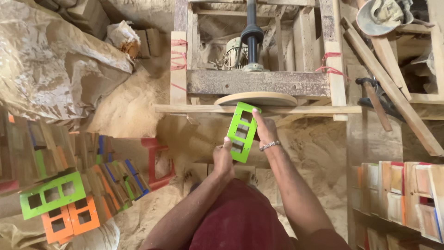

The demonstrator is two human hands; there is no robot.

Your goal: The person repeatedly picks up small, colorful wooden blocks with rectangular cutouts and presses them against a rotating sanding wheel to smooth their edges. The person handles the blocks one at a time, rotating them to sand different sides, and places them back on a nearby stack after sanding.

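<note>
Both my hands hold a bright green wooden frame (242, 131) with three rectangular cut-outs, tilted, its top edge close to a round sanding disc (255, 98) on a wooden machine stand. My left hand (223, 157) grips the frame's lower left edge. My right hand (265, 131), with a metal bracelet on the wrist, holds its right side. The disc lies flat above a thin wooden ledge (305, 109). Behind it a black shaft and a small motor (240, 53) sit inside the frame of the stand.
At lower left lies a heap of painted wooden pieces, with a green frame (51, 193) and an orange frame (69, 220) on top. A red stool (157, 159) stands in sawdust. Stacked blocks (397, 194) fill the right; a large sack (51, 69) lies upper left; a hammer (374, 99) rests right.
</note>
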